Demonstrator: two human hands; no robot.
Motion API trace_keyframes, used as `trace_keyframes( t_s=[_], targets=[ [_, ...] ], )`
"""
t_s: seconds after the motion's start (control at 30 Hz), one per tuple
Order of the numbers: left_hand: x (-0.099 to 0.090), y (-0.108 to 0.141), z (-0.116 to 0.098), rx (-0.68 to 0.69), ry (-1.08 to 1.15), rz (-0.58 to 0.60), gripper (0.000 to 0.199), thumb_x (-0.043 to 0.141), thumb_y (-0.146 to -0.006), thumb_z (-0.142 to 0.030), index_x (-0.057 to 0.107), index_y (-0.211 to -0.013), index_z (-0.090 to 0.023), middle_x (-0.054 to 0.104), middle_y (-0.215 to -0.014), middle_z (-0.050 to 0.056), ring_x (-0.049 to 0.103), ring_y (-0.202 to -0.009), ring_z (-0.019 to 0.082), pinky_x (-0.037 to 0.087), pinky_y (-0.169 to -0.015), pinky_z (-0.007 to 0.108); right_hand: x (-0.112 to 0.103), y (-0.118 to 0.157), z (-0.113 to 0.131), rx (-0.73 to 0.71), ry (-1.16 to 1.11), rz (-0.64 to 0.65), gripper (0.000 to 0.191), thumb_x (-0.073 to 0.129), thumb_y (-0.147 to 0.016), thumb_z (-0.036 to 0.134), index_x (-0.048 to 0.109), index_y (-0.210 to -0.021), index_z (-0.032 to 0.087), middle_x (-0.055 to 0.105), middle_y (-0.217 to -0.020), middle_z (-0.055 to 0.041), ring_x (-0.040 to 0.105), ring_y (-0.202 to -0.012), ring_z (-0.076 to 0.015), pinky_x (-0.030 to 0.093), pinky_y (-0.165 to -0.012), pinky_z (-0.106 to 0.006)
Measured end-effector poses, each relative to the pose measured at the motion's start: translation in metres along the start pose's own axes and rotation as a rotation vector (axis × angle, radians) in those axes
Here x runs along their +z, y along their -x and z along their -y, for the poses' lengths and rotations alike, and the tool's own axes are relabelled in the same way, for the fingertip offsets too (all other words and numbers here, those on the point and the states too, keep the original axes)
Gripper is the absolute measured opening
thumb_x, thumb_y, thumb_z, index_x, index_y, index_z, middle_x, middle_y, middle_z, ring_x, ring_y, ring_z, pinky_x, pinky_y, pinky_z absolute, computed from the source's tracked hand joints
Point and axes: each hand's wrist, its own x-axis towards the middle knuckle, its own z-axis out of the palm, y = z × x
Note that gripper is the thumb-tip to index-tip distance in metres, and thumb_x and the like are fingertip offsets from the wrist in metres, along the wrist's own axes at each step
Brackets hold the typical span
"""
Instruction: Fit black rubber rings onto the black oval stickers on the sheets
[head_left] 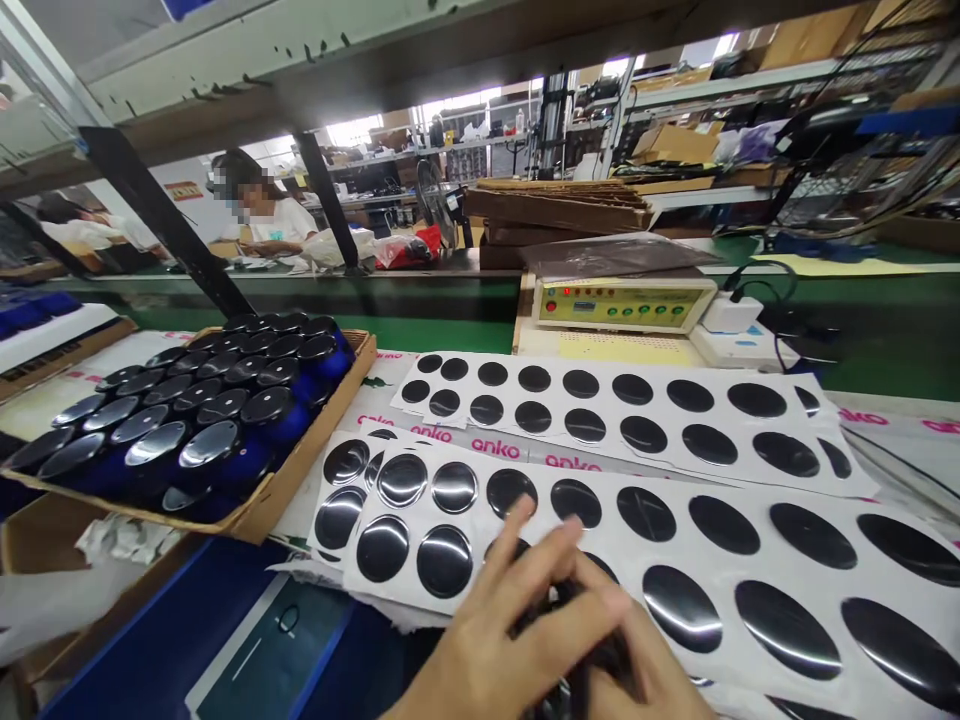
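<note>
At the bottom centre my left hand (pixel 499 640) and my right hand (pixel 649 660) come together, fingers overlapping. Both are closed around a glossy black object (pixel 559 695), mostly hidden by the fingers, so its kind is unclear. Beneath and beyond them lie white sheets (pixel 480 515) bearing rows of round, shiny black stickers (pixel 646 513). My left fingertips are over the near sheet; whether they touch it I cannot tell. Farther back is another group of white sticker sheets (pixel 510 383).
To the left, a cardboard tray (pixel 300 485) holds many blue pieces with black tops (pixel 214 445). Behind the sheets stands a control box (pixel 622 305) with buttons, beside a white plug (pixel 731 313). A blue bin (pixel 142 635) sits lower left. Another person (pixel 281 225) sits across the bench.
</note>
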Motion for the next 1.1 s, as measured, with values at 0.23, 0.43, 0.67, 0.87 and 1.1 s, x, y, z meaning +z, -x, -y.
trace_keyframes(
  t_s=[0.23,0.43,0.67,0.87,1.1],
  targets=[
    [-0.011,0.016,0.014,-0.049,0.184,-0.267,0.02,0.063,-0.082,-0.018,0.051,-0.068,-0.025,0.072,-0.088,0.0,0.066,-0.101,0.023,0.056,-0.087,0.036,0.009,-0.021,0.029,0.009,-0.363,0.445,0.064,0.05,-0.083,0.043,0.03,-0.143,0.033,0.061,-0.121,-0.0074,0.056,-0.116,-0.0256,0.051,-0.09,-0.039],
    [-0.064,0.008,0.026,-0.367,0.801,-0.569,0.016,0.063,-0.074,-0.028,0.055,-0.087,-0.03,0.053,-0.065,-0.005,0.057,-0.051,0.011,0.055,-0.051,0.023,-0.011,-0.03,0.023,-0.025,-0.21,0.042,0.043,0.044,-0.092,0.046,0.036,-0.133,0.038,0.045,-0.138,-0.0077,0.048,-0.124,-0.0249,0.047,-0.096,-0.044],
    [-0.057,-0.005,0.052,-0.402,-0.281,-0.022,0.044,0.078,-0.066,-0.031,0.064,-0.108,-0.028,0.065,-0.094,0.002,0.062,-0.089,0.024,0.053,-0.081,0.035,0.001,-0.063,0.003,-0.324,0.746,0.329,0.035,0.043,-0.092,0.018,0.049,-0.126,0.023,0.054,-0.124,-0.008,0.045,-0.116,-0.0235,0.041,-0.098,-0.044],
    [-0.035,-0.026,0.053,-0.44,-0.735,0.393,0.077,0.078,-0.071,-0.035,0.042,-0.139,-0.026,0.064,-0.106,0.01,0.061,-0.102,0.032,0.051,-0.082,0.039,0.008,-0.071,0.0,-0.402,0.865,0.382,0.034,0.038,-0.087,0.008,0.051,-0.117,0.018,0.053,-0.103,-0.0114,0.046,-0.092,-0.0237,0.044,-0.082,-0.045],
    [-0.04,-0.029,0.051,-0.465,-0.739,0.424,0.08,0.077,-0.072,-0.039,0.038,-0.141,-0.028,0.063,-0.109,0.009,0.061,-0.104,0.031,0.05,-0.083,0.039,-0.004,-0.064,-0.003,-0.433,0.851,0.416,0.034,0.039,-0.087,0.006,0.053,-0.114,0.02,0.052,-0.1,-0.0098,0.047,-0.092,-0.022,0.045,-0.081,-0.039]
  ],
)
